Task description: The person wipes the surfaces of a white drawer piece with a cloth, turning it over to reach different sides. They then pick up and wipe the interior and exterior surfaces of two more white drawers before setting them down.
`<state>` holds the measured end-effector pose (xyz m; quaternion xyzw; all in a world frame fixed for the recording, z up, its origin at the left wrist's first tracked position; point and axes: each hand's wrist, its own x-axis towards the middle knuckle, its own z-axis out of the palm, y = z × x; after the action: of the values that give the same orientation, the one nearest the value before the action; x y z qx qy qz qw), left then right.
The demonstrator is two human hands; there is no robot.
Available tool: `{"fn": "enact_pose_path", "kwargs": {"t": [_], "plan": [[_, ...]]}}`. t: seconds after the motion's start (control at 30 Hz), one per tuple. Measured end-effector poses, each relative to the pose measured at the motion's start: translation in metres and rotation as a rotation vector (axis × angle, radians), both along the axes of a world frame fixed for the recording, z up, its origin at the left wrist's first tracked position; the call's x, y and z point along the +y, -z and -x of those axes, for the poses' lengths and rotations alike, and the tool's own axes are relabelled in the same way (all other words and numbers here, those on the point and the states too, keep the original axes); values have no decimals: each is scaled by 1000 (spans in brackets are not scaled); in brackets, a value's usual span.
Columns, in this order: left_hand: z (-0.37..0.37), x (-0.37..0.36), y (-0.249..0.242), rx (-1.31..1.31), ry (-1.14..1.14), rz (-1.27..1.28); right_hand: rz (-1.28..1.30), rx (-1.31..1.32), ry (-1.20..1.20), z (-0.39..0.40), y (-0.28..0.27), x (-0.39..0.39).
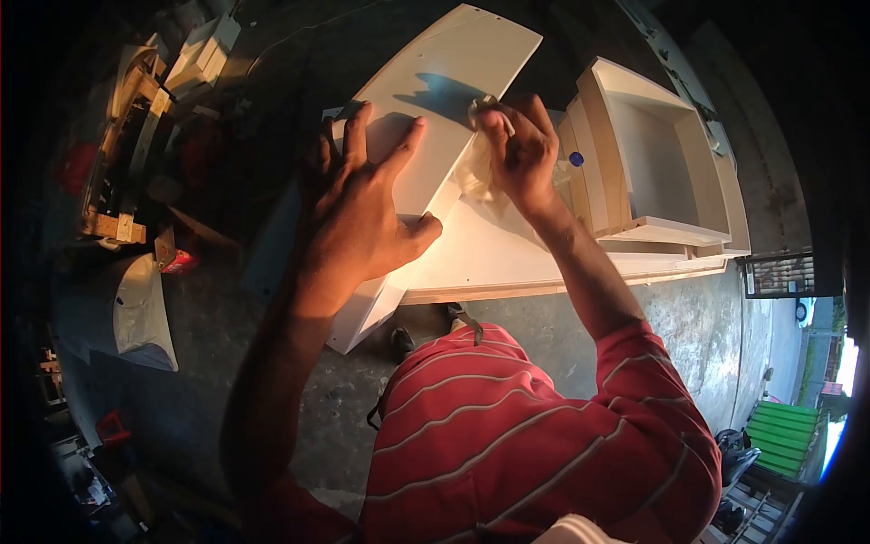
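My left hand (362, 204) lies with fingers spread on a long white furniture piece (476, 45), which has small holes near its far end and a wooden edge. The thumb rests along its near side. My right hand (526, 150) is closed around a pale, crumpled cloth (478, 172) at the right edge of that piece, and part of the cloth hangs below the fingers. Underneath is a white work surface (498, 258) with a wood-coloured front edge. A blue cap (576, 159) shows just right of my right hand; what it belongs to is mostly hidden.
An open white drawer-like box (666, 168) with wooden edges stands at the right. Wooden frame parts (127, 154) and white boards (207, 53) lie at the left. A curved pale panel (145, 308) stands on the concrete floor (535, 335). Far right is a green slatted object (781, 437).
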<state>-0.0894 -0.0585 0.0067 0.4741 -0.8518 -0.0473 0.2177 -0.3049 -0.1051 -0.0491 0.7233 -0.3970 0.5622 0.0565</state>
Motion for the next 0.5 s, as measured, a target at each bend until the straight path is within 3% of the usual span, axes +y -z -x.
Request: {"fn": "enact_pose_path", "kwargs": {"t": [0.13, 0.27, 0.43, 0.5], "plan": [[1, 1, -1, -10, -2, 11, 41, 87, -123, -18, 2, 24], [-1, -1, 2, -34, 10, 32, 47, 13, -265, -21, 9, 28], [1, 1, -1, -22, 1, 19, 49, -8, -24, -11, 4, 9], [0, 0, -1, -40, -6, 30, 45, 53, -121, -13, 4, 25]]}}
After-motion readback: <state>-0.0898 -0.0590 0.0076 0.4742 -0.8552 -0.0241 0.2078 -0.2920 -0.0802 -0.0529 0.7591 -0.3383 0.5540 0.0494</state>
